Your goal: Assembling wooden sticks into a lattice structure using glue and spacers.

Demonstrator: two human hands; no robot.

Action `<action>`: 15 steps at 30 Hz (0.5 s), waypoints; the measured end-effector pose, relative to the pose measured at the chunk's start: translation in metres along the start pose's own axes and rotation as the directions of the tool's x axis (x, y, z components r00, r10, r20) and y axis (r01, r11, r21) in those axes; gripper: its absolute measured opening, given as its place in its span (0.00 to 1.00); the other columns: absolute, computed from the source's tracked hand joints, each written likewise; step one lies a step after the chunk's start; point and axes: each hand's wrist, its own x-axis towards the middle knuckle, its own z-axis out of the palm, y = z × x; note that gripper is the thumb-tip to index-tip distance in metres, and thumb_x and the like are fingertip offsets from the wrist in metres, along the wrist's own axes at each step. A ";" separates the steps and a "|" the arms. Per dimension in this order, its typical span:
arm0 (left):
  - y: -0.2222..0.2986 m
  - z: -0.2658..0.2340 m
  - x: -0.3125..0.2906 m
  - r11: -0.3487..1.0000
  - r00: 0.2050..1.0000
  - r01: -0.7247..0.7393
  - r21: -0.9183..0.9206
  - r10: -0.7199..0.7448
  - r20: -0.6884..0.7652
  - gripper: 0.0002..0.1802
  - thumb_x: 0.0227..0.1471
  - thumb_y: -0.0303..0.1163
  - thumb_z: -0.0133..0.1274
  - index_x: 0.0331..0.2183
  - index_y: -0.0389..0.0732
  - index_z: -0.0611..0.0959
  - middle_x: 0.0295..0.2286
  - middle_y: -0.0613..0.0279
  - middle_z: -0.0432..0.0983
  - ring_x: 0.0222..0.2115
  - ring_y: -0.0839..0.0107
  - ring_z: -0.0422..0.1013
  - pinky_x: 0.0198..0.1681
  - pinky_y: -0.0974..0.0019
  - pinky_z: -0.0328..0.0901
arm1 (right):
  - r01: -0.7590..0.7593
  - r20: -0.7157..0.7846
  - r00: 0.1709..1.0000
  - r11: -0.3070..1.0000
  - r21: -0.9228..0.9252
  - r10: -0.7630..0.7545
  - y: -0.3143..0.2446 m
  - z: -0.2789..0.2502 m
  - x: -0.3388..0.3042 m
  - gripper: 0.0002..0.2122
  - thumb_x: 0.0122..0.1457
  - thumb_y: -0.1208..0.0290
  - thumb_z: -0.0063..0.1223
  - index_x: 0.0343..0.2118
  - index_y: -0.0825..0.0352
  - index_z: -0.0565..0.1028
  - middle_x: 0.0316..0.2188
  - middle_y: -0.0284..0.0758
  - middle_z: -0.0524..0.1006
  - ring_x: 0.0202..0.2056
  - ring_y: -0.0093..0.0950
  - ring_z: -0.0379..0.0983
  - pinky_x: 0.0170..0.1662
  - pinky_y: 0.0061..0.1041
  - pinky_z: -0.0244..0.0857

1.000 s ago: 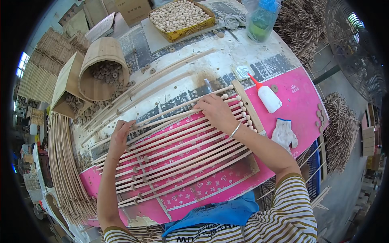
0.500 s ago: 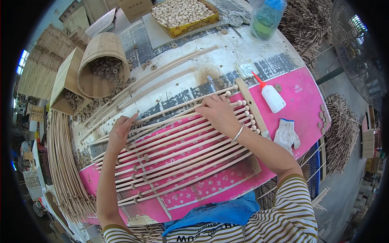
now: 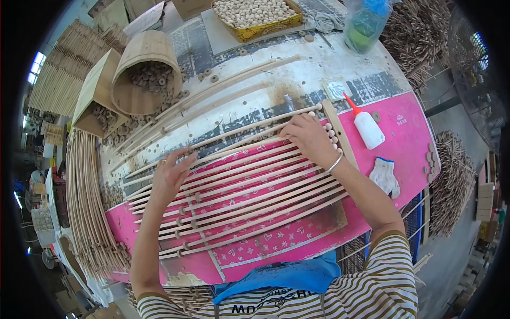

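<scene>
Long wooden sticks (image 3: pixel 249 186) lie side by side across a pink sheet, with round wooden balls (image 3: pixel 332 134) on their right ends. Several carry small wooden rings (image 3: pixel 180 219) toward the left. My right hand (image 3: pixel 311 139) bends over the upper sticks close to the balls, its fingers closed on one stick. Farther left, my left hand (image 3: pixel 172 173) has its thumb and fingers closed about the same stick; the exact grip is partly hidden. A wooden bar (image 3: pixel 340 133) stands just beyond the ball ends.
A glue bottle (image 3: pixel 367 127) with a red nozzle and a white glove (image 3: pixel 383 176) lie on the right. At the upper left, a wooden bucket (image 3: pixel 146 48) holds rings. A yellow tray (image 3: pixel 271 31) of balls stands at the back. Bundled sticks (image 3: pixel 87 196) line the left edge.
My left hand has moved right along the sticks, its fingers bending inward. My right hand stays near the ball ends. The whole view has shifted slightly.
</scene>
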 end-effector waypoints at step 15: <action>0.006 0.007 -0.038 0.972 0.996 -0.018 0.234 0.037 -0.077 0.25 0.50 0.23 0.56 0.51 0.47 0.85 0.39 0.63 0.77 0.45 0.60 0.74 0.49 0.56 0.68 | -0.058 0.005 0.998 0.982 0.179 0.058 -0.003 -0.005 -0.003 0.05 0.57 0.77 0.62 0.36 0.64 0.82 0.35 0.36 0.76 0.43 0.39 0.73 0.49 0.38 0.68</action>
